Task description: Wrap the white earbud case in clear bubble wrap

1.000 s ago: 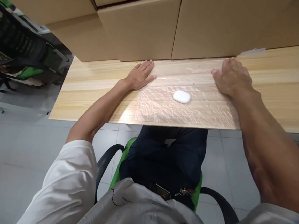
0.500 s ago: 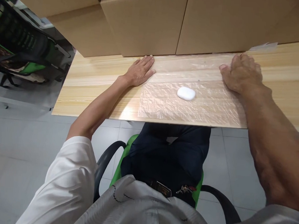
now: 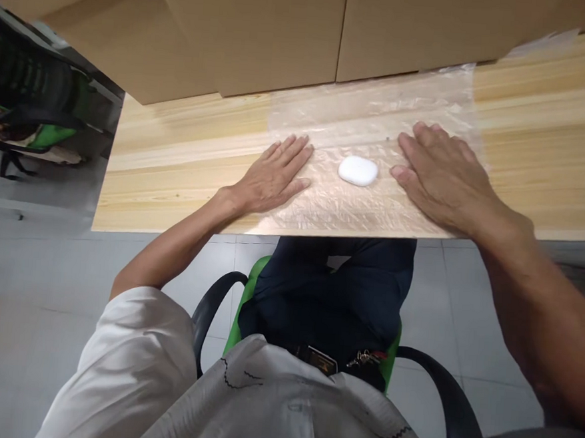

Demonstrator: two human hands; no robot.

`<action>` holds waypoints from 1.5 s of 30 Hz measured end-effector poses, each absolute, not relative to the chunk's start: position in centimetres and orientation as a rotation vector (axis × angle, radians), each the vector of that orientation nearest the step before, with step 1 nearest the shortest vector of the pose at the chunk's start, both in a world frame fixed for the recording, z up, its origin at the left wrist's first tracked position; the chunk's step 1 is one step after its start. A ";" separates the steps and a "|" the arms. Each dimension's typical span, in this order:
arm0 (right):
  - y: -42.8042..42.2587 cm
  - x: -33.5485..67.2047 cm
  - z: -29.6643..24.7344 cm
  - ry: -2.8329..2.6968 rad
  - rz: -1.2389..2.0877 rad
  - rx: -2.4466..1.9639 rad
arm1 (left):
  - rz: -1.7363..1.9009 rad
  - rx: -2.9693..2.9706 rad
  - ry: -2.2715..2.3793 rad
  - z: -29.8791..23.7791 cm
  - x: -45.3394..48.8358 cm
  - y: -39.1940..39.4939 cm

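wooden table on grey tiled floor; dark chair at far left.

Boxes wall off the far side of the table. A strip of plastic lies open before the fingertips. The case blocks the straight path between left hand and right hand, its right gap tighter. Outward of both hands, bare wood gives room.

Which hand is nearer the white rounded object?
The right hand: a narrow gap parts it from the white object; the left hand leaves a wider one.
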State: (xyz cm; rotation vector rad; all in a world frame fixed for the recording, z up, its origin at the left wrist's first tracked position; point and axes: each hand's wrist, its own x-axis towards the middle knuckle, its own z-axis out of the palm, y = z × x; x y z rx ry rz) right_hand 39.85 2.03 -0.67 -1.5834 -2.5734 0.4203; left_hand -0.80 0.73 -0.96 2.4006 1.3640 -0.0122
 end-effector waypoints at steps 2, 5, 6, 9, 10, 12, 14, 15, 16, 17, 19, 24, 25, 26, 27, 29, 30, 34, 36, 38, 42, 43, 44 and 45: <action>2.0 40.7 -1.4 -2.548 0.376 -1.600 | -0.023 2.389 1.402 -0.8 -1.6 0.3; 2.1 41.4 -1.9 -2.528 0.346 -1.604 | -0.048 2.388 1.427 -0.3 -2.5 0.0; 2.1 41.4 -2.0 -2.525 0.340 -1.601 | -0.057 2.392 1.430 -0.2 -2.7 -0.1; 2.1 41.2 -2.0 -2.489 0.352 -1.607 | -0.080 2.412 1.431 0.0 -3.0 -0.2; 2.0 41.1 -2.0 -2.470 0.362 -1.617 | -0.082 2.421 1.428 0.0 -3.1 -0.2; 1.9 40.9 -2.0 -2.440 0.383 -1.638 | -0.086 2.438 1.423 0.0 -3.3 -0.2; 1.9 40.9 -1.9 -2.429 0.400 -1.641 | -0.093 2.446 1.426 0.0 -3.5 -0.2; 1.9 40.9 -1.8 -2.425 0.404 -1.636 | -0.098 2.448 1.430 0.0 -3.6 -0.3; 1.9 40.9 -1.8 -2.425 0.406 -1.628 | -0.101 2.451 1.434 0.1 -3.7 -0.4; 2.0 41.0 -1.7 -2.426 0.405 -1.620 | -0.103 2.454 1.438 0.1 -3.7 -0.5; 2.0 41.2 -1.6 -2.426 0.396 -1.612 | -0.104 2.464 1.449 0.1 -3.8 -0.8; 1.2 40.8 -1.4 -2.384 0.320 -1.504 | -0.053 2.456 1.495 -0.4 -3.7 -1.3; 0.9 40.4 -1.4 -2.355 0.302 -1.471 | -0.036 2.455 1.496 -0.6 -3.7 -1.4; 0.6 39.8 -1.4 -2.329 0.290 -1.435 | -0.020 2.457 1.493 -0.8 -3.7 -1.4; 0.4 39.1 -1.5 -2.312 0.286 -1.399 | -0.005 2.461 1.489 -0.9 -3.7 -1.4; 0.0 37.5 -1.5 -2.316 0.296 -1.327 | 0.013 2.473 1.484 -1.1 -3.8 -1.4; -0.1 36.7 -1.6 -2.329 0.303 -1.302 | 0.018 2.478 1.485 -1.1 -3.8 -1.4; -0.1 34.4 -2.0 -2.392 0.315 -1.266 | 0.041 2.491 1.498 -1.2 -3.8 -1.6; 0.0 34.0 -2.3 -2.417 0.316 -1.253 | 0.056 2.494 1.505 -1.2 -3.7 -1.8; 0.1 34.2 -2.6 -2.407 0.312 -1.249 | 0.063 2.494 1.509 -1.3 -3.7 -1.9; 0.5 35.9 -3.3 -2.295 0.295 -1.285 | 0.088 2.503 1.513 -1.4 -3.6 -2.1; 0.6 36.5 -3.4 -2.264 0.288 -1.305 | 0.095 2.509 1.514 -1.4 -3.6 -2.1; 0.8 37.2 -3.5 -2.235 0.279 -1.329 | 0.101 2.516 1.515 -1.5 -3.6 -2.1; 1.0 37.9 -3.6 -2.207 0.268 -1.359 | 0.103 2.520 1.518 -1.5 -3.7 -2.1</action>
